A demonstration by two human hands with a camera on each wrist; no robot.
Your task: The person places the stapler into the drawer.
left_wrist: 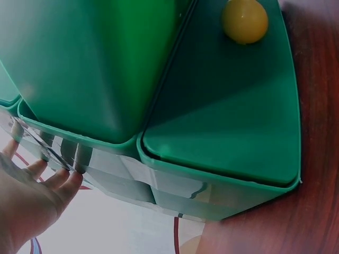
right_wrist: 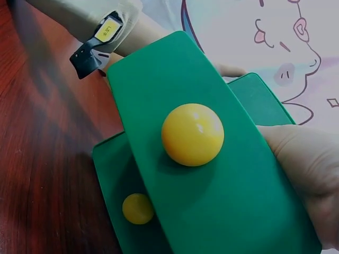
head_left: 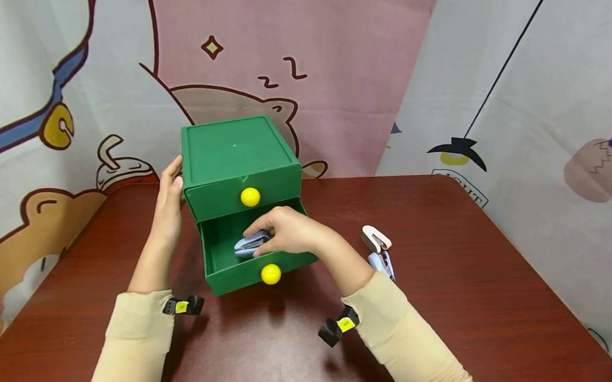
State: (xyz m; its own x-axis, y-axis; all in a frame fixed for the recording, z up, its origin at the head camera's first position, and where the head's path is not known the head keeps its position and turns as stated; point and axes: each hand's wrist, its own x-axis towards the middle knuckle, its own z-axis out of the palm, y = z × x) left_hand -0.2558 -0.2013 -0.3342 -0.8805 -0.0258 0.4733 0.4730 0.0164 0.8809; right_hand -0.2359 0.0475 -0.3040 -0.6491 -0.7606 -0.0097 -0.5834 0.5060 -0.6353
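A green drawer cabinet (head_left: pixel 236 151) with yellow ball knobs stands on the table. Its middle drawer (head_left: pixel 219 267) is pulled out; the lower drawer front (left_wrist: pixel 228 116) stays closed beneath it. My right hand (head_left: pixel 292 232) reaches inside and pinches a light-blue stapler (head_left: pixel 246 247) between thumb and fingers, over the drawer floor. From the right wrist view, the drawer front (right_wrist: pixel 153 79) hides the stapler. My left hand (head_left: pixel 169 204) rests against the cabinet's left side, and in the left wrist view its extended fingers (left_wrist: pixel 69 185) touch the outer wall.
To the right of the cabinet, a white stapler (head_left: pixel 376 239) and another light-blue stapler (head_left: pixel 381 264) lie close together on the brown table (head_left: pixel 472 297). The right forearm partly covers the blue one. A printed cloth (head_left: pixel 330 51) hangs behind the table.
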